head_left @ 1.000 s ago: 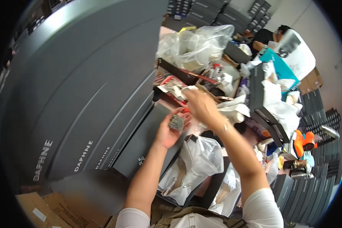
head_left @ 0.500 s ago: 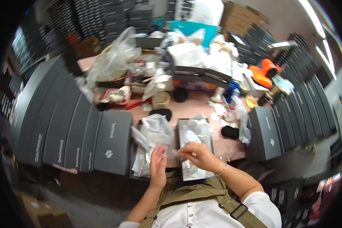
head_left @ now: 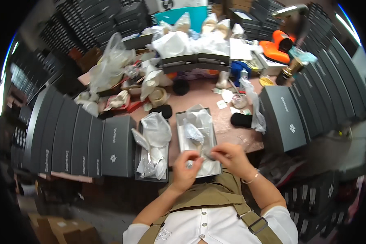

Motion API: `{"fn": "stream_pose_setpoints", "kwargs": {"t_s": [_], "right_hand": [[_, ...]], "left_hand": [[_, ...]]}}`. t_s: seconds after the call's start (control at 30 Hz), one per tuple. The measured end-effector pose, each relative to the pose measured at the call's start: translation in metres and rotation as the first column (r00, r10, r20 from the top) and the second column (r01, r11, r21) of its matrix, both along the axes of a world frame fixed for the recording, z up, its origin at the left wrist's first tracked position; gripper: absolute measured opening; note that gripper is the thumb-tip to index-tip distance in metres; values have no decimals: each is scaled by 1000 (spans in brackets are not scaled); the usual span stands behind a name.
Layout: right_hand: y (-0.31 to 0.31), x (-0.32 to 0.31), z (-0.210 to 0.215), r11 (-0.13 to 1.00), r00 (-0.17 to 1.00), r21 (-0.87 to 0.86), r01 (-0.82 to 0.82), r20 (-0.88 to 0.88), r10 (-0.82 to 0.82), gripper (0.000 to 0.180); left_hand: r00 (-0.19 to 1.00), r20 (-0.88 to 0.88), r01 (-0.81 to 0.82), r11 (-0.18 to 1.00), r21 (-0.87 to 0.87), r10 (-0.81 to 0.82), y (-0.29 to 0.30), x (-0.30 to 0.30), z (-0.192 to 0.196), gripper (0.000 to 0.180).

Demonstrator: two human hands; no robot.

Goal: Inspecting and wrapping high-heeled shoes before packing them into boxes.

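Between our two hands there is a small grey thing, at the near end of an open grey box lined with white tissue paper. We cannot tell what this small thing is, it is mostly hidden by the fingers. Our left hand has its fingers curled, and something small and shiny shows between them. Our right hand pinches the small grey thing with thumb and fingertips, and a thin bracelet is on its wrist. The box lies on the pinkish counter, directly in front of our body

Just to the left of it lies a second open box, and clear plastic bags with white items lie in it. Further left, a row of closed dark grey boxes stands side by side along the edge of the counter. On the right side lies another closed dark grey box, and more of them are stacked behind it. Two black round pads lie on the counter, one at each side of the lined box. The far part of the counter is crowded with crumpled plastic bags, white paper, a roll of tape and an orange object
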State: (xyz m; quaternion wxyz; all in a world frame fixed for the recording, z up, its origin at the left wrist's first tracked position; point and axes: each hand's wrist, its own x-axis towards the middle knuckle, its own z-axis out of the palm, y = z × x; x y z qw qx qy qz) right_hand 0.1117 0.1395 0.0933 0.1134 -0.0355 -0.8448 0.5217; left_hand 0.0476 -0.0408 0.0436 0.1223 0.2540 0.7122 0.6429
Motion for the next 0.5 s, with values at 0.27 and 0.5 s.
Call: {"fn": "stream_pose_setpoints", "kwargs": {"t_s": [0.27,0.5], "right_hand": [[48,8,-64,936,962,249,247,-183,-205,8],[64,14,-116,887,934,293,357,-115,-338,9]], "left_hand": [[783,553,69,924,377,-285,115,5,-71,16],[551,814,-101,954,281,-182,152,9,-105,11]]}}
